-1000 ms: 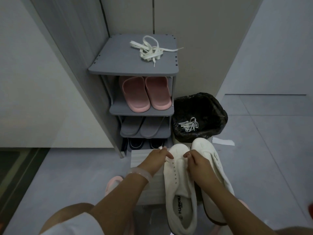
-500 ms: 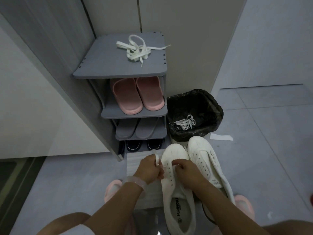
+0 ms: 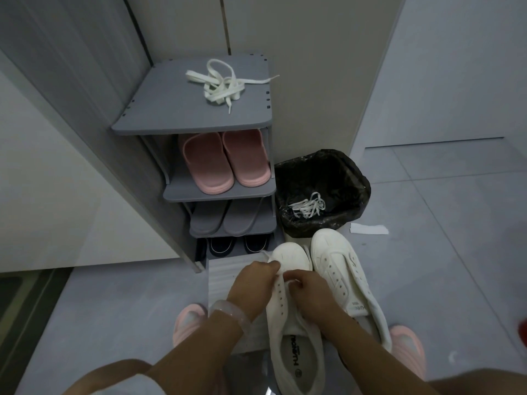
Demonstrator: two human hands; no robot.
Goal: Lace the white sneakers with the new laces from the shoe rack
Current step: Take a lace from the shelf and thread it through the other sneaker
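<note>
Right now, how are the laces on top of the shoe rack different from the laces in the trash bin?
The laces on the rack lie in a loose, spread-out tangle on the grey top shelf; the laces in the bin sit bunched against the black bag. The rack laces look wider and flatter; the bin laces look thinner. The rack laces are up high, the bin laces down near the floor. Both are white and not in any shoe.

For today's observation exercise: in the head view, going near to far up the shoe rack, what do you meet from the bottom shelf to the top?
Dark shoes → grey slippers → pink slippers → white laces on the top shelf.
</note>
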